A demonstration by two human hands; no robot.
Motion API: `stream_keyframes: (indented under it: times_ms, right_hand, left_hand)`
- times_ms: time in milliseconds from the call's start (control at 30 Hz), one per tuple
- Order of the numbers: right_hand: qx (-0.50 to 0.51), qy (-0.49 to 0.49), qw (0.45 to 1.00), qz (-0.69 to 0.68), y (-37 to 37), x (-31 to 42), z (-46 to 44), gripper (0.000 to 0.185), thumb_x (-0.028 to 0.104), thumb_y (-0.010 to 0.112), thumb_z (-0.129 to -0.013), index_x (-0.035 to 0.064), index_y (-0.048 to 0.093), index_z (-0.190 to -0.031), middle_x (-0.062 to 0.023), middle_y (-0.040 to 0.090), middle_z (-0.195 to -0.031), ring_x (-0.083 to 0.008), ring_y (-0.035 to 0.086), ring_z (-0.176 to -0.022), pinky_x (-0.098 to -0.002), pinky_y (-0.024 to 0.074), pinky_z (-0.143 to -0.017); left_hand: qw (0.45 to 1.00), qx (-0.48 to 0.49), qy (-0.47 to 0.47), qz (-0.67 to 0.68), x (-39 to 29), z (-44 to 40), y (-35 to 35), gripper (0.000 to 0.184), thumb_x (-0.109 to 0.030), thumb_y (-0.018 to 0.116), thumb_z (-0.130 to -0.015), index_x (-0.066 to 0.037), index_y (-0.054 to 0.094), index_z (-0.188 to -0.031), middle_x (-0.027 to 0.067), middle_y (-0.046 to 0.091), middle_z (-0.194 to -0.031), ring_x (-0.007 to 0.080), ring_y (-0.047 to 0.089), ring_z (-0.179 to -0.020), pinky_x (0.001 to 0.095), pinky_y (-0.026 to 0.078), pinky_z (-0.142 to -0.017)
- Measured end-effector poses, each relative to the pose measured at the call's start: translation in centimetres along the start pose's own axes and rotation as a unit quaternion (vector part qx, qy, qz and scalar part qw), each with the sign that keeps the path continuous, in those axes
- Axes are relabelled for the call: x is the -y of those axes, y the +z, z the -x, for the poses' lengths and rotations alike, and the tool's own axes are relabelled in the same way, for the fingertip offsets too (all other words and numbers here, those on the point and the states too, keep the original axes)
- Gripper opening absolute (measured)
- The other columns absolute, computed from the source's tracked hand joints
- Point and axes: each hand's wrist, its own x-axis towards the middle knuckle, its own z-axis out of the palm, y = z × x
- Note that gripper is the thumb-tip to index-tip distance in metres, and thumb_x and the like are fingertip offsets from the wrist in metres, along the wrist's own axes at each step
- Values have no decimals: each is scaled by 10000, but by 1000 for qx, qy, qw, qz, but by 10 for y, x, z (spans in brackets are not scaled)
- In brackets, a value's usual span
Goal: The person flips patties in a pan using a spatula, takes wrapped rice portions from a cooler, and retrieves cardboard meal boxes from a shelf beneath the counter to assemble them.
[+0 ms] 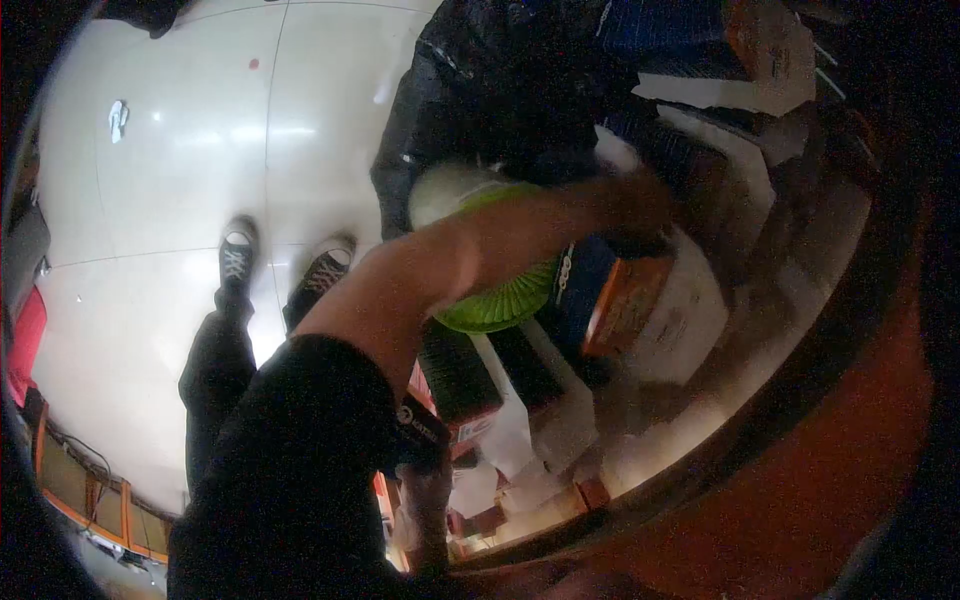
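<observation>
My left arm, in a black sleeve, stretches across the view to the right. My left hand (643,212) is dark and blurred among boxes, so its fingers and anything in them cannot be made out. Under the forearm is a lime-green ribbed round object (505,303), partly hidden. Lower down, my right hand (427,505) is partly covered by the black sleeve and closed on a dark box (420,432) with white lettering. Near the left hand stands a dark-blue and orange box (628,305).
A large black plastic bag (490,90) lies above the forearm. More dark and white boxes (690,60) line the right side. A curved brown edge (790,430) runs along the lower right. Shiny pale floor (150,180) with my two shoes (237,262) is at left.
</observation>
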Motion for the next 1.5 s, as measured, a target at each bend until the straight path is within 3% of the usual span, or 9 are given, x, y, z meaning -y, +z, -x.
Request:
stream_keyframes:
  times_ms: [167,367,567,767,867,1167,1267,1333,1500]
  right_hand:
    - [-22,84,996,4,0,12,2,905,235,795,-765,46,260,-1469,-165,484,-1355,-203,543,-1133,-330,474,-942]
    - [-21,-73,993,87,23,52,-3,718,197,743,-810,45,371,-1405,-138,611,-1170,-201,588,-1032,-351,497,-896]
    - [22,-124,981,-148,30,53,-9,701,214,772,-780,15,420,-1354,-130,538,-1274,-238,518,-1165,-385,416,-1020]
    - [-25,-102,994,-15,9,24,-11,693,204,759,-795,1,418,-1363,-131,534,-1289,-229,511,-1170,-363,414,-1009]
    - [-7,-111,991,-72,8,16,-20,719,197,775,-775,-1,410,-1362,-132,542,-1271,-232,519,-1150,-367,420,-994]
    - [-18,-156,964,-216,23,16,-12,811,142,783,-745,9,349,-1417,-137,505,-1317,-256,493,-1197,-399,408,-1021]
    - [1,-146,988,-47,9,16,-10,887,294,767,-773,5,278,-1454,-157,438,-1393,-270,463,-1237,-379,383,-1045]
    - [21,-126,992,-11,6,43,-6,940,320,775,-769,-9,239,-1467,-185,401,-1421,-275,426,-1271,-392,354,-1071]
    - [47,-137,982,-117,11,44,-14,875,269,804,-760,30,305,-1439,-158,453,-1363,-261,453,-1220,-409,388,-1027]
  left_hand:
    - [988,-48,-88,119,73,25,-45,261,-283,530,-936,-220,678,-1142,67,679,-1069,275,647,-1018,425,521,-881]
    - [974,-170,-125,-90,149,63,-96,351,-420,550,-904,-276,626,-1215,79,658,-1122,275,620,-1068,438,496,-916]
    - [923,-299,-141,198,102,155,-176,263,-220,576,-915,-36,655,-1086,210,671,-1015,354,656,-913,440,505,-781]
    - [949,-230,-182,115,90,154,-199,258,-224,545,-927,-27,647,-1061,206,673,-912,340,659,-860,416,508,-740]
    - [949,-113,-292,-38,101,143,-189,377,-439,551,-903,-256,618,-1225,96,672,-1092,297,632,-1043,442,496,-913]
    - [961,-217,-167,25,172,135,-137,357,-384,509,-963,-88,642,-1112,164,688,-918,308,669,-872,434,511,-797]
    - [898,-123,-321,274,100,175,-208,310,-276,540,-942,-38,623,-1124,200,677,-944,312,666,-887,427,507,-756]
    - [892,-257,-238,285,108,196,-195,366,-320,555,-946,-48,600,-1187,199,682,-1048,302,678,-874,440,513,-745]
    - [900,-300,-311,56,29,310,-222,329,-281,521,-973,-27,614,-1159,168,655,-1049,292,613,-983,378,464,-871]
